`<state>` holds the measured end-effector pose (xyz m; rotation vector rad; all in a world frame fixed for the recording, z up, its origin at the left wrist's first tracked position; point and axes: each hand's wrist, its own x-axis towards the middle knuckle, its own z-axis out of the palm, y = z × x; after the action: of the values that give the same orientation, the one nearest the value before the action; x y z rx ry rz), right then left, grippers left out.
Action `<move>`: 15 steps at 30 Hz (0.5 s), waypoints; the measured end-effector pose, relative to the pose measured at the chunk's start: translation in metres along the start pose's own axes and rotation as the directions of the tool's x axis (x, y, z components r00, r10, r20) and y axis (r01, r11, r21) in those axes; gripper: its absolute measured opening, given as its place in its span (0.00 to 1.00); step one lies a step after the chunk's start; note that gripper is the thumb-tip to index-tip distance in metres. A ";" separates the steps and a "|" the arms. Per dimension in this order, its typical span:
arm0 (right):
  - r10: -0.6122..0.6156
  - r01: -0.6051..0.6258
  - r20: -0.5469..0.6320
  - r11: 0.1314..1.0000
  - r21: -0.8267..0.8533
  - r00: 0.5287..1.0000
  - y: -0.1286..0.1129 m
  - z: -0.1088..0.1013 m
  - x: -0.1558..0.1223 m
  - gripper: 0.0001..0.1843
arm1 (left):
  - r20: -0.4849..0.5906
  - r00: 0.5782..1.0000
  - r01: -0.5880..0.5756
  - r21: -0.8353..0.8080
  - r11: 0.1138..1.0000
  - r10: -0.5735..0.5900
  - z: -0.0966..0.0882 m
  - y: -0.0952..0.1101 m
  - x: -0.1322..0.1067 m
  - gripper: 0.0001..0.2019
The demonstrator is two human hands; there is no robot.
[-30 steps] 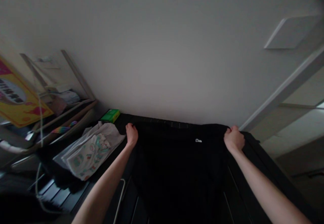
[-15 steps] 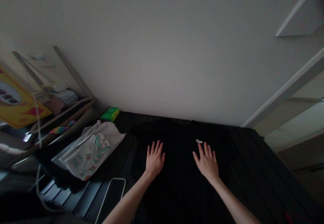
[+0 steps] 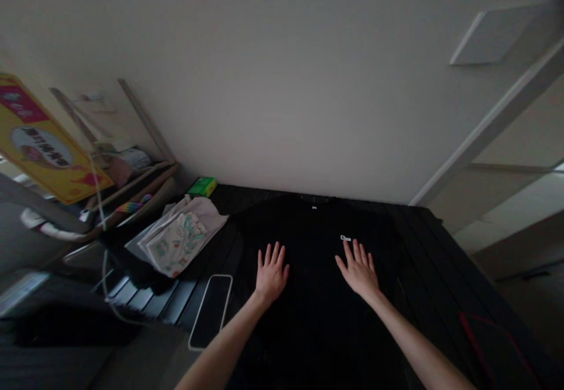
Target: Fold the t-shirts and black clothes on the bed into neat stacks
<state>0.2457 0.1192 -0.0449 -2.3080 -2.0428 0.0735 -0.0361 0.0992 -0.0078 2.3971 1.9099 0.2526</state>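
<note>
A black T-shirt (image 3: pixel 308 243) lies spread out on the dark slatted table (image 3: pixel 429 261), its neckline toward the wall. A small white neck label shows at the collar, and a small white logo (image 3: pixel 346 238) sits on the chest at the right. My left hand (image 3: pixel 271 272) rests flat on the shirt's left half, fingers spread. On the right half, my right hand (image 3: pixel 358 268) also lies palm down with fingers apart, its fingertips just below the logo. Neither hand holds anything. The shirt's lower part is dark and hard to make out.
Left of the shirt are a phone (image 3: pixel 211 312), folded printed light cloths (image 3: pixel 180 240) and a green box (image 3: pixel 202 187). A wooden-framed cart (image 3: pixel 145 202) with a yellow sign (image 3: pixel 48 149) stands farther left. A red-edged dark object (image 3: pixel 497 349) lies at lower right. A wall rises behind.
The camera view has shifted, bringing the neck label and the red-edged object into clearer sight. Both hands stay flat on the shirt, in nearly the same place.
</note>
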 end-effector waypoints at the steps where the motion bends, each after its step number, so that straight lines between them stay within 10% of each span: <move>1: -0.011 0.011 0.026 1.000 0.010 1.000 -0.001 -0.003 -0.006 0.36 | 0.022 1.000 -0.013 -0.016 1.000 0.013 -0.003 0.002 -0.006 0.27; 9: -0.322 0.298 0.167 0.942 0.153 0.932 -0.007 -0.039 -0.116 0.35 | 0.125 0.960 -0.218 -0.220 0.951 0.250 -0.034 0.005 -0.096 0.28; 15: -0.625 0.516 0.281 0.770 0.375 0.728 0.015 -0.083 -0.182 0.25 | 0.185 0.844 -0.419 -0.359 0.834 0.503 -0.065 -0.016 -0.144 0.31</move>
<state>0.2443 -0.0643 0.0361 -1.4837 -2.6426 0.7910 -0.0938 -0.0405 0.0415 2.4807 1.0573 0.2064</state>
